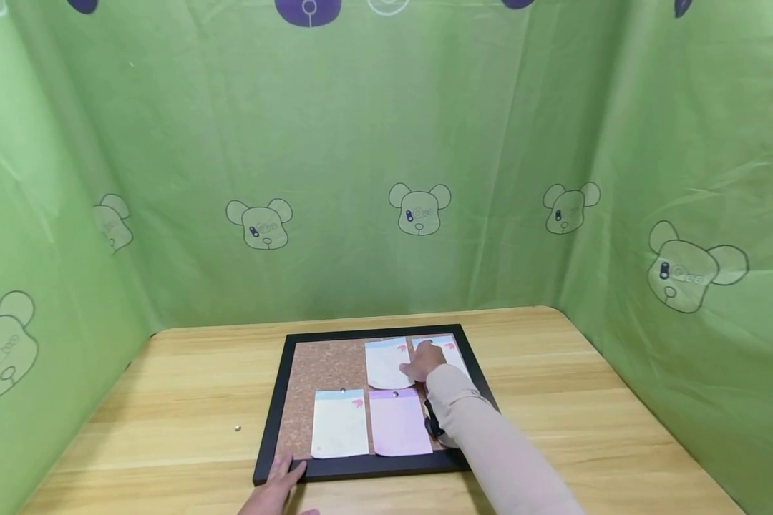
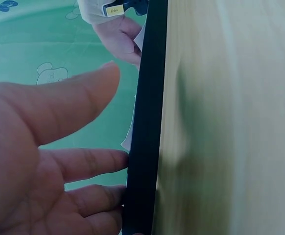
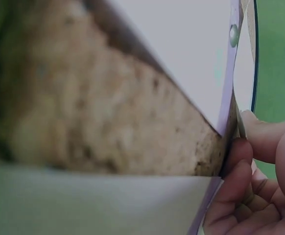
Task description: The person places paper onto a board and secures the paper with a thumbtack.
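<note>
A corkboard (image 1: 328, 365) in a black frame (image 1: 361, 468) lies on the table. My right hand (image 1: 425, 361) reaches over its upper right part. Between thumb and forefinger, the hand (image 3: 260, 176) pinches the lower right corner of the upper middle note sheet (image 1: 386, 365), white with a blue top strip. A similar upper right note sheet (image 1: 451, 347) is partly hidden behind the hand. Below are a pinned white note sheet (image 1: 339, 429) and a pinned purple note sheet (image 1: 399, 429). My left hand (image 1: 273, 493) rests with its fingers touching the frame's lower left corner.
A small silver pushpin (image 1: 237, 428) lies on the wooden table (image 1: 187, 400), left of the board. Green curtains (image 1: 348, 143) with bear prints stand behind the table and along both sides. My right sleeve (image 1: 489, 443) crosses the board's lower right corner.
</note>
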{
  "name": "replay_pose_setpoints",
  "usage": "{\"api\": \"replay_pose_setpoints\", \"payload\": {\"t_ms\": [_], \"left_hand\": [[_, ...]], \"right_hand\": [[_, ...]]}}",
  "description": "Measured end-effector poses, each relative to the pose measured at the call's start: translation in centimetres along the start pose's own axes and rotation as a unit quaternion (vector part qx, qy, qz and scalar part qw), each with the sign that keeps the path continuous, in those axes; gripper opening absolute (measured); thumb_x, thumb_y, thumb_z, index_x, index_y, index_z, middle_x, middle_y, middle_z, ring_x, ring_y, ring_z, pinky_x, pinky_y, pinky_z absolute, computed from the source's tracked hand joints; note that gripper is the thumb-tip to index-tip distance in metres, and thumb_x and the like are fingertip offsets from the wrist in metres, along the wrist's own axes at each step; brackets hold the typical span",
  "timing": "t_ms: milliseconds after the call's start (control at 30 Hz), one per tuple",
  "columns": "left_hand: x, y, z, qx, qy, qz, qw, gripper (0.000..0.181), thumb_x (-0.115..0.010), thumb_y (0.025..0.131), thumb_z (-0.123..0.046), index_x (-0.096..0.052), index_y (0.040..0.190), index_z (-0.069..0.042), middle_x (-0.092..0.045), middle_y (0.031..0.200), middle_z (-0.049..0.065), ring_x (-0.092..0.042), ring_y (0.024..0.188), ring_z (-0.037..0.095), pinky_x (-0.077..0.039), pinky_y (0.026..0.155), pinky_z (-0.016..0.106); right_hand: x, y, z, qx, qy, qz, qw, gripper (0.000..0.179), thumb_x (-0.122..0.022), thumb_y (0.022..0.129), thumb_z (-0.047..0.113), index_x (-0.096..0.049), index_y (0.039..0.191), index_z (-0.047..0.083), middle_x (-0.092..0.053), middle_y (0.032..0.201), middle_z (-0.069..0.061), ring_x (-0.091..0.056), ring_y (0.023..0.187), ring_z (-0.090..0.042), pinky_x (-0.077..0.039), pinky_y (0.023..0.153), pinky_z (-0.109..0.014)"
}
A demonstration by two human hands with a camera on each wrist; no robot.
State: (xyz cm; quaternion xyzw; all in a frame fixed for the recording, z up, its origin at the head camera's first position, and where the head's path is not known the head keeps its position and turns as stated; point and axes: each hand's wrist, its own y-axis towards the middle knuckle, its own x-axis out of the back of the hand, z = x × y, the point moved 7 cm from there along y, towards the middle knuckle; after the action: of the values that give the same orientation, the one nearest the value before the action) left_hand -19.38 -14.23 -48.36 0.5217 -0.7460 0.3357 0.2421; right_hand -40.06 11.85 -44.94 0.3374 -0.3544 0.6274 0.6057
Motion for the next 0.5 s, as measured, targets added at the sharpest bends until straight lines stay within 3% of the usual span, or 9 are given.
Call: {"api": "replay_pose_setpoints", "payload": {"t_ms": [167, 300, 400, 500], "left_hand": [[0.0, 0.0, 0.1, 0.002, 0.006, 0.003, 1.0000, 0.078, -0.080, 0.079, -0.039, -0.052, 0.129, 0.014, -0.031, 0.141, 0.042, -0.020, 0.133, 0.060, -0.028, 0.102, 0.068], [0.5, 0.0, -0.2, -0.025, 0.014, 0.000, 0.9996, 0.074, -0.079, 0.081, -0.037, -0.053, 0.127, 0.015, -0.034, 0.138, 0.043, -0.024, 0.130, 0.061, -0.031, 0.099, 0.069], [1.3, -0.4, -0.3, -0.033, 0.000, -0.006, 0.9994, 0.069, -0.076, 0.084, -0.034, -0.053, 0.126, 0.015, -0.039, 0.136, 0.041, -0.032, 0.127, 0.060, -0.033, 0.098, 0.068], [2.9, -1.0, -0.2, -0.018, -0.020, -0.042, 0.9988, 0.065, -0.075, 0.085, -0.034, -0.055, 0.128, 0.010, -0.049, 0.131, 0.036, -0.044, 0.120, 0.055, -0.038, 0.095, 0.066]], "right_hand": [[-0.1, 0.1, 0.4, 0.005, -0.025, 0.007, 0.9996, 0.034, -0.076, 0.082, 0.027, -0.055, 0.072, 0.003, -0.057, 0.070, -0.012, -0.059, 0.066, -0.027, -0.054, 0.068, -0.038], [0.0, 0.2, 0.6, 0.018, -0.045, 0.004, 0.9988, 0.034, -0.076, 0.082, 0.027, -0.055, 0.072, 0.002, -0.059, 0.073, -0.014, -0.061, 0.073, -0.030, -0.055, 0.072, -0.039], [-0.1, 0.4, 0.6, 0.025, -0.057, 0.001, 0.9981, 0.034, -0.076, 0.082, 0.028, -0.056, 0.074, 0.001, -0.061, 0.076, -0.015, -0.063, 0.078, -0.032, -0.054, 0.075, -0.041], [-0.2, 0.5, 0.6, 0.025, -0.060, 0.003, 0.9979, 0.035, -0.076, 0.082, 0.029, -0.058, 0.074, 0.001, -0.062, 0.077, -0.016, -0.063, 0.078, -0.032, -0.055, 0.076, -0.041]]}}
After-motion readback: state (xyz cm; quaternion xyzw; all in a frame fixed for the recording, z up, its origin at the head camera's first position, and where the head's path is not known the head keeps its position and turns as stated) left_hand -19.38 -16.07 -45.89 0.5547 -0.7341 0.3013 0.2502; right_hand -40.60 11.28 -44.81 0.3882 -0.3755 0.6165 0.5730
